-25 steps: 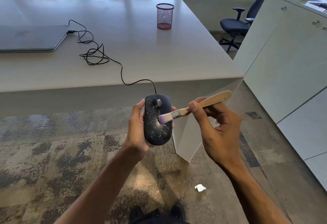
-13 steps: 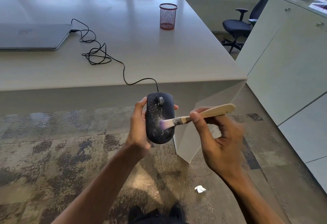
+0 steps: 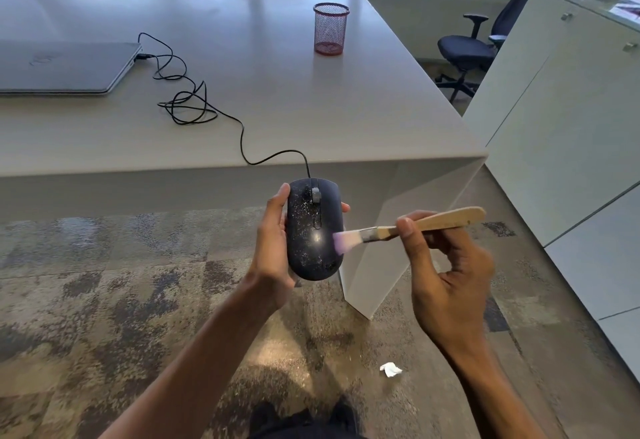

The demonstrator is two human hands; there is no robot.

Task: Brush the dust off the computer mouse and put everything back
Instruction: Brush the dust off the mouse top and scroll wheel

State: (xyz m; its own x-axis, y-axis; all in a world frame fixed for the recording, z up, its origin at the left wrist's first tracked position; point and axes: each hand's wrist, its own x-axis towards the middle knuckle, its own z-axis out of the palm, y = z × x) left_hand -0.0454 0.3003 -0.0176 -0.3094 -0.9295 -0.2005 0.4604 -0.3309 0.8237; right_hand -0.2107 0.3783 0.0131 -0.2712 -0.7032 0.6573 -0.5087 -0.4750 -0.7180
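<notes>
Far left on the desk [image 3: 311, 109]: closed laptop [image 3: 65, 67], w/ a black cable [image 3: 188, 106] plugged into its side, looping in a tangle across the top, then running over the front edge down to the mouse [image 3: 314, 229].

Left hand [image 3: 272, 255] is wrapped around the mouse from the left side & underneath, thumb along the left edge, fingertips [image 3: 344, 207] peeking out on the right edge. Grip closed on it, mouse held in the air in front of the desk edge, above the carpet, top side facing the camera. Mouse is black, speckled w/ white dust, mostly on its left half & near the scroll wheel.

Brush [image 3: 408, 229]: pale purple bristles touching the mouse's right edge, approx mid-body; wooden handle points right & slightly up. Right hand [image 3: 446, 275] pinches the handle btwn thumb & fingers near the metal band, other fingers curled loosely, palm toward camera.

Red mesh cup [image 3: 330, 28] stands far back on the desk. White scrap [image 3: 390, 369] lies on the carpet below the right hand.
</notes>
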